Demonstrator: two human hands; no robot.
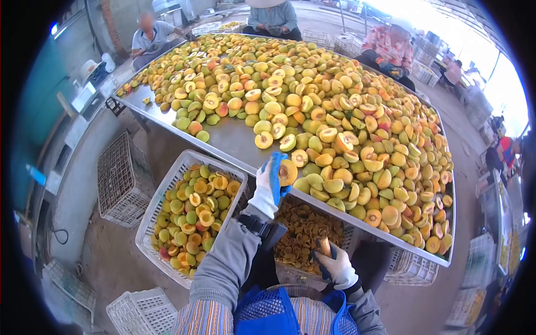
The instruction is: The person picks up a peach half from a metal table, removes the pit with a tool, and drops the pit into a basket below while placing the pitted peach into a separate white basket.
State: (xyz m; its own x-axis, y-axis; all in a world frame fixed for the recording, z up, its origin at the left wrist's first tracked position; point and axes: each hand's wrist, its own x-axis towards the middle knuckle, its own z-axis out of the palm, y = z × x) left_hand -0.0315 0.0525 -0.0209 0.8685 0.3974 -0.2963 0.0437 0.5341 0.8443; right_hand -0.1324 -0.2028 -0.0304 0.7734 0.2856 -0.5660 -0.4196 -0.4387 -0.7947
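My left hand (266, 188), in a white and blue glove, is closed around a peach half (287, 172) at the near edge of the metal table (234, 139). My right hand (338, 266), gloved too, grips a wooden-handled tool (325, 247) lower down; its working end cannot be made out. Beneath the hands sits a crate of brown pits and scraps (307, 231). A large heap of halved yellow-green peaches (335, 111) covers much of the table. To the left of my left arm, a white crate (146, 223) holds peach halves, several with hollow centres.
Stacked crates (124, 178) stand at the left, and a white crate (142, 312) is on the floor at lower left. Another crate (413, 268) sits under the table's right side. Several people sit around the far side, one in a striped top (273, 18).
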